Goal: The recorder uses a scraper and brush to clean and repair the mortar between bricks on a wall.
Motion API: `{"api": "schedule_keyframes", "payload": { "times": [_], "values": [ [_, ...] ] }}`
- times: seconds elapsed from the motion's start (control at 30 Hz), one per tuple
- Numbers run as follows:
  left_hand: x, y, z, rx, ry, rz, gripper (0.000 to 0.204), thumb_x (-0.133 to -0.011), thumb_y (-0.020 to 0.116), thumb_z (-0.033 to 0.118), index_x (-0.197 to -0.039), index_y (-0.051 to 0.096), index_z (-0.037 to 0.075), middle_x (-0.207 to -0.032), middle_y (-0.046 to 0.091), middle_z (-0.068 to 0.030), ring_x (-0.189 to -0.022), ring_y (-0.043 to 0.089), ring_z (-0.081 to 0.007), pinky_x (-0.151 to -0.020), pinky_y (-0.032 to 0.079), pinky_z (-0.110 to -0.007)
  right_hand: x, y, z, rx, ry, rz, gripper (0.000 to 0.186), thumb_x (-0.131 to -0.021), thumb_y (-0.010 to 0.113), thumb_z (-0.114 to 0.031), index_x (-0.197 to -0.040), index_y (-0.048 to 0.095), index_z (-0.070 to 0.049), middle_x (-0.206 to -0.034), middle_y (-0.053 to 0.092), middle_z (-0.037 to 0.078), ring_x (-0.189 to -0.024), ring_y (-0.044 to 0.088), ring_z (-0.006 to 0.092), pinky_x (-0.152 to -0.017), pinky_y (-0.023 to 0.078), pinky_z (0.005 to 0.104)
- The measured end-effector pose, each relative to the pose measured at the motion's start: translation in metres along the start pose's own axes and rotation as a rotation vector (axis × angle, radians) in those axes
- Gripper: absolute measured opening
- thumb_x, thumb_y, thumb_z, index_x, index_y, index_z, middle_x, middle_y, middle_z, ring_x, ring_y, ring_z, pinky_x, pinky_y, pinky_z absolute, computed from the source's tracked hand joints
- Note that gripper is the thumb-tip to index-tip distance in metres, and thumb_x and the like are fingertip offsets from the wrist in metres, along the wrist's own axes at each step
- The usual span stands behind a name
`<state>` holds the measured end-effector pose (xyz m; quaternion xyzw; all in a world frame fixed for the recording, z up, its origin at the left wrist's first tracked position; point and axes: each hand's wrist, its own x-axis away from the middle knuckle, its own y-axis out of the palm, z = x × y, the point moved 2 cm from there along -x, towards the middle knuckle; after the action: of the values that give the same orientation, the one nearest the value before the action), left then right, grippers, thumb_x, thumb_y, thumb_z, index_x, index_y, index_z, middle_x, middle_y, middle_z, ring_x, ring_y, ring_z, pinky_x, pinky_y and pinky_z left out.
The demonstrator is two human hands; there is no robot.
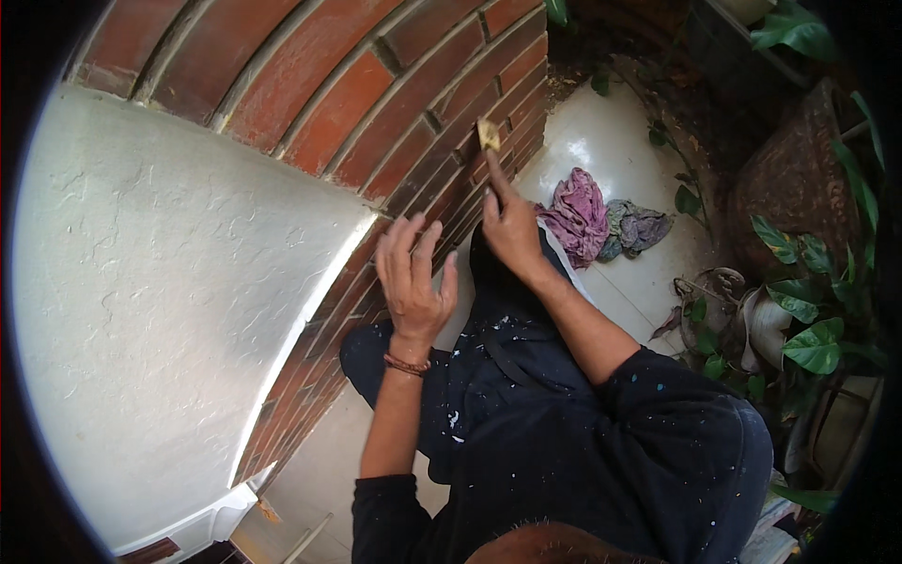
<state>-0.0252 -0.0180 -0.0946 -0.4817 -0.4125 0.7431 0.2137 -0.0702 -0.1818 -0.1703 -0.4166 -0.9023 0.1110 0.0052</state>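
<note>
My right hand (515, 230) reaches up along the red brick wall (343, 103), its index finger stretched out and the other fingers curled. At that fingertip, against the bricks, is a small yellowish squarish piece (489, 133); whether it is a sponge or a brush tip I cannot make out. My left hand (413, 282) is open, fingers spread close to the bricks beside the corner of the white textured wall panel (188, 263). Whether its fingertips touch the bricks is unclear. A reddish bracelet (407, 363) circles my left wrist.
A crumpled pink cloth (575, 218) and a grey-green cloth (637, 228) lie on the pale tiled floor (615, 291), right of my right hand. Leafy plants (813, 346) and a large brown pot (785, 183) stand along the right side. My dark, paint-spotted trousers (498, 367) are close to the wall.
</note>
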Motion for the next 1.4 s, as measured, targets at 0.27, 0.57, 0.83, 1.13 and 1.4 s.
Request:
{"api": "schedule_keyframes", "payload": {
  "times": [0.27, 0.57, 0.83, 1.13, 1.4],
  "values": [
    [-0.106, -0.018, -0.013, -0.404, 0.379, 0.04, 0.048, -0.093, 0.069, 0.031, -0.139, 0.061, 0.019, -0.159, 0.044, -0.0109, -0.151, 0.033, -0.0338, -0.125, 0.006, -0.053, 0.003, 0.002, -0.004, 0.002, -0.009, -0.014, 0.061, -0.096, 0.051, -0.006, -0.156, 0.04, -0.012, -0.116, 0.066, 0.03, -0.103, 0.065, 0.0479, -0.088, 0.053, 0.0506],
    [-0.117, 0.018, -0.035, -0.838, 0.407, 0.146, 0.03, -0.094, 0.062, 0.039, -0.122, 0.071, 0.032, -0.155, 0.05, 0.0121, -0.15, 0.037, -0.0262, -0.126, 0.006, -0.049, 0.009, 0.008, 0.001, 0.012, -0.075, -0.025, 0.063, -0.094, 0.052, -0.006, -0.156, 0.04, -0.014, -0.107, 0.066, 0.031, -0.1, 0.065, 0.0464, -0.089, 0.052, 0.049],
    [-0.117, 0.018, -0.032, -0.824, 0.403, 0.144, 0.029, -0.093, 0.064, 0.039, -0.12, 0.072, 0.034, -0.155, 0.049, 0.0119, -0.149, 0.039, -0.0256, -0.125, 0.008, -0.048, 0.014, 0.011, 0.0, 0.026, -0.187, 0.04, 0.063, -0.095, 0.052, -0.006, -0.157, 0.038, -0.015, -0.099, 0.066, 0.027, -0.091, 0.064, 0.0458, -0.083, 0.05, 0.0522],
    [-0.116, 0.016, -0.032, -0.821, 0.386, 0.14, 0.027, -0.093, 0.065, 0.039, -0.118, 0.073, 0.034, -0.155, 0.05, 0.012, -0.148, 0.039, -0.0258, -0.126, 0.007, -0.048, 0.009, 0.004, -0.001, 0.053, -0.109, -0.024, 0.064, -0.096, 0.052, -0.007, -0.157, 0.037, -0.015, -0.101, 0.067, 0.029, -0.095, 0.064, 0.0466, -0.085, 0.052, 0.0515],
    [-0.117, 0.017, -0.032, -0.799, 0.399, 0.15, 0.027, -0.092, 0.065, 0.038, -0.118, 0.073, 0.034, -0.154, 0.051, 0.0118, -0.148, 0.039, -0.0262, -0.126, 0.007, -0.047, 0.005, 0.002, -0.001, 0.079, -0.048, -0.061, 0.064, -0.095, 0.053, -0.006, -0.156, 0.039, -0.014, -0.096, 0.065, 0.03, -0.092, 0.064, 0.0475, -0.084, 0.051, 0.0521]
  ]
}}
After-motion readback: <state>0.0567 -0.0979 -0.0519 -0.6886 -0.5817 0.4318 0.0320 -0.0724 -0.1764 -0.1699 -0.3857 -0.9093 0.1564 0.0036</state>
